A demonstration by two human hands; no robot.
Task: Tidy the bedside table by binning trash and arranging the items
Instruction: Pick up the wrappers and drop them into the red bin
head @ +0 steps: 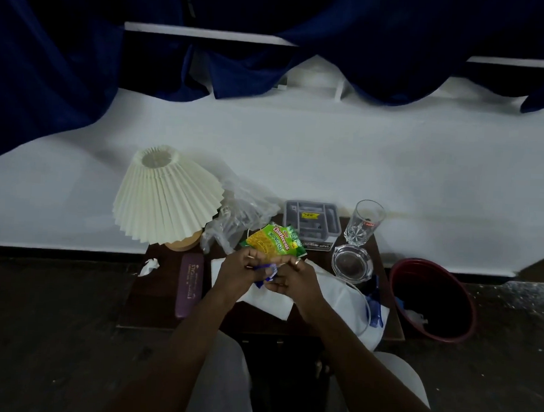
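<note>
Both bare forearms are reaching forward and converging at mid-frame. The left hand (240, 268) is curling its fingers (251, 256) inward, a ring showing on one. The right hand (292, 277) is meeting it, palm turned inward, fingers bent and also ringed. Together the two hands are pinching small wrappers between their fingertips.

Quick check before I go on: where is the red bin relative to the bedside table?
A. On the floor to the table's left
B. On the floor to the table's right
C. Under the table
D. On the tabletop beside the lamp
B: the red bin stands on the floor just past the right edge of the bedside table, by the glass ashtray.
</note>
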